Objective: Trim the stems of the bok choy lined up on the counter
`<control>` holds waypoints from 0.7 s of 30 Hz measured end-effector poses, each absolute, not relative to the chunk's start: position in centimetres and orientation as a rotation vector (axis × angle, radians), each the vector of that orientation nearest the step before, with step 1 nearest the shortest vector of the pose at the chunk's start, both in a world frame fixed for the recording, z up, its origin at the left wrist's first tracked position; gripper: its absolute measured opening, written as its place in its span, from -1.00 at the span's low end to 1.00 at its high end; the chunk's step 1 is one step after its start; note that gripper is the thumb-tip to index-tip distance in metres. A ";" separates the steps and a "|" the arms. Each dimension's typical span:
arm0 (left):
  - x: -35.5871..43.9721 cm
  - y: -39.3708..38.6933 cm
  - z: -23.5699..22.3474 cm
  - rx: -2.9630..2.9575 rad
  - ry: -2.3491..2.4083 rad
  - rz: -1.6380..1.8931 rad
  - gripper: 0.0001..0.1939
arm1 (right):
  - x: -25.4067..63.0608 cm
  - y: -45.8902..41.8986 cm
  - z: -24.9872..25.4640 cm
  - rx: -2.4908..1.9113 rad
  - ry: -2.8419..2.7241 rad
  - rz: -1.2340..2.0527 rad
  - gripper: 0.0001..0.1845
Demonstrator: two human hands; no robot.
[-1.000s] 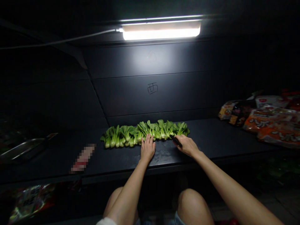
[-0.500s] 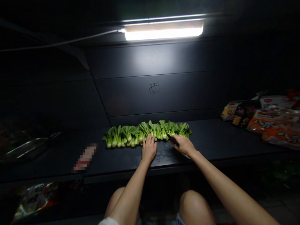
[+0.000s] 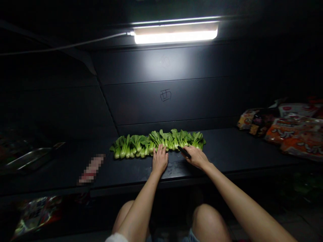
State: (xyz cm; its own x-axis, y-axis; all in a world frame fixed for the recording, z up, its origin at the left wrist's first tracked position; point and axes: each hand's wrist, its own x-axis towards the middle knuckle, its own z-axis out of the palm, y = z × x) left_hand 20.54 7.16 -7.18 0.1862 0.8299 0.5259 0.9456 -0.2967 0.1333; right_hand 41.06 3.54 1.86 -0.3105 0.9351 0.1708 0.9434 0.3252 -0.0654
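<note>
A long row of green bok choy lies side by side on the dark shelf, leaves toward the back wall and pale stem ends toward me. My left hand rests with its fingers stretched out, the fingertips on the stem ends near the row's middle. Just right of it, my right hand is closed around a slim black tool. One end of the tool sticks out toward the stems; the rest is hidden by the hand, so I cannot tell its kind.
A lit tube lamp hangs above the back wall. Several food packages are piled on the right. At the left are a metal tray and a blurred-out patch. A shiny package lies below the shelf's edge.
My right hand has shifted slightly left and turned a little, with the black tool lying flatter. A pale shiny bit below that hand no longer shows. My left hand stays in place.
</note>
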 end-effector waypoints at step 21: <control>15.6 6.7 -7.0 -2.107 -1.814 -0.770 -0.52 | 37.0 4.3 1.5 -1.561 -2.400 -0.064 -0.72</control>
